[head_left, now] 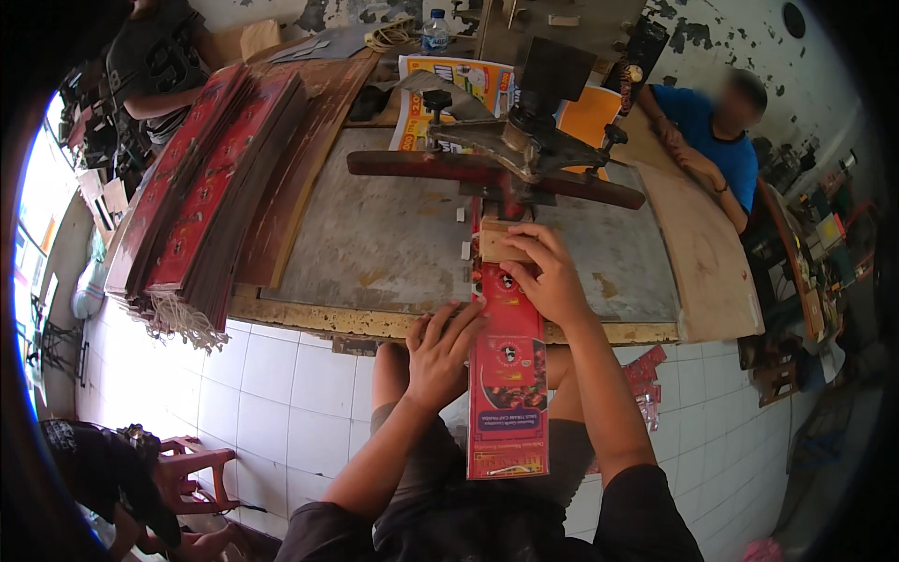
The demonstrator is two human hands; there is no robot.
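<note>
A long red printed card strip (pixel 508 393) lies lengthwise in front of me, its far part on the grey metal plate and its near part past the table edge over my lap. A small pale cord shows at its near end. My left hand (pixel 445 347) rests at the strip's left edge by the table's edge, fingers stretched out. With bent fingers, my right hand (pixel 543 272) grips a small wooden block (pixel 502 242) on the strip's far part. Just beyond the block stands a metal press head (pixel 524 140) with a long crossbar.
Tall stacks of red printed strips (pixel 201 187) with hanging cords lie at the left. Across the table at the right sits a person in blue (pixel 716 140); another (pixel 154 66) is at the far left. A water bottle (pixel 434 33) stands at the back. A red stool (pixel 192 473) is lower left.
</note>
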